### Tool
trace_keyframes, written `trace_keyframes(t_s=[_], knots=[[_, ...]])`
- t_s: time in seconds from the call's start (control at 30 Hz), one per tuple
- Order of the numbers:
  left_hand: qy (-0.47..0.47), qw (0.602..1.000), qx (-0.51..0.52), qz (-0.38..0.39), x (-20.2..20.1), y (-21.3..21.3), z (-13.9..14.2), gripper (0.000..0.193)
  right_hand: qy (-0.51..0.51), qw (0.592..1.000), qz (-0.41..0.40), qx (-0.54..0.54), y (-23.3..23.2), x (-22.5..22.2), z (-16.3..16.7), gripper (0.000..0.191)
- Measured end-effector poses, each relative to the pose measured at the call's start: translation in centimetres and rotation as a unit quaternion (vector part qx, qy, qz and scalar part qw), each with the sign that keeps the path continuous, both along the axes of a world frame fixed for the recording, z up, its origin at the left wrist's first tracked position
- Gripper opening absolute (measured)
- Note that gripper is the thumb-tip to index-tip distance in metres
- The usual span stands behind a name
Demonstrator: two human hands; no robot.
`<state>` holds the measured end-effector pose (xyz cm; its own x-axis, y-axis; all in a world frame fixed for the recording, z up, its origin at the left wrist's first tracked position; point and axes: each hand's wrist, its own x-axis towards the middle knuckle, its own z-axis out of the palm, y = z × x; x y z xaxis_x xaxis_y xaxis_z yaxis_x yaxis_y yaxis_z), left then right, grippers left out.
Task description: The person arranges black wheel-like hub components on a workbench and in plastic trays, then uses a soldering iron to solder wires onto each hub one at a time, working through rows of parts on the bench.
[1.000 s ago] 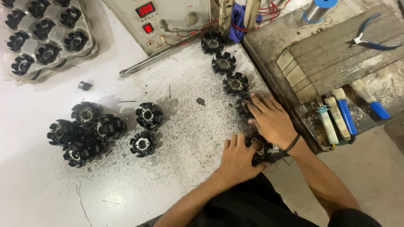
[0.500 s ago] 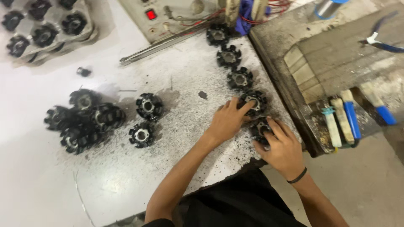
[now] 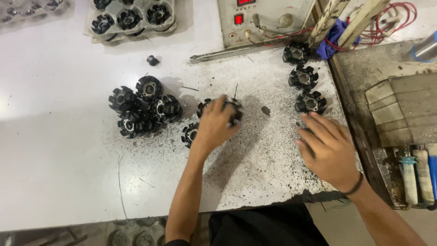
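Hands over black finned rotors on a speckled white counter (image 3: 59, 173).

Trays (image 3: 132, 18) of rotors sit at top left, with a loose black cap (image 3: 152, 60) below them. A heap (image 3: 143, 107) of rotors lies left of centre. Just right of it, the left hand (image 3: 214, 127) closes over one rotor (image 3: 234, 109), fingers curled across its top; another rotor (image 3: 189, 135) lies touching the palm's left side. These parts look stiff, dense and ridged, so a grasp around the finned rim should hold without slipping. Behind sits a grey control box (image 3: 264, 20). Three rotors (image 3: 304, 76) line up at right. The right hand (image 3: 330, 146) rests open, fingers spread flat, holding nothing that shows. Tubes (image 3: 419, 175) lie at far right.
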<state>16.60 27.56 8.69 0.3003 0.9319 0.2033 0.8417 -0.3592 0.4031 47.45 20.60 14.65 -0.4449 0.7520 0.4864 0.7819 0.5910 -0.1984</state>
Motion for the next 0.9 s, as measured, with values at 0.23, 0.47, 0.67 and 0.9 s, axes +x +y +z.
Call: trace_keyframes(t_s=[0.23, 0.47, 0.67, 0.9], knots=[[0.006, 0.999, 0.042, 0.019, -0.3, -0.8, -1.5, 0.045, -0.193, 0.947, 0.217, -0.136, 7.8, -6.0, -2.8, 0.045], [0.045, 0.995, -0.073, 0.046, -1.0, 2.2, -2.2, 0.049, -0.201, 0.963, 0.087, -0.159, 17.9, -7.6, -7.4, 0.047], [-0.053, 0.947, 0.111, -0.298, 3.0, 5.5, -2.2, 0.03, -0.17, 0.964, 0.107, -0.174, 20.9, -5.7, -7.3, 0.038], [-0.152, 0.985, 0.002, -0.085, 3.5, 15.2, -4.7, 0.043, -0.155, 0.973, 0.044, -0.165, 10.4, -3.7, -5.4, 0.045]])
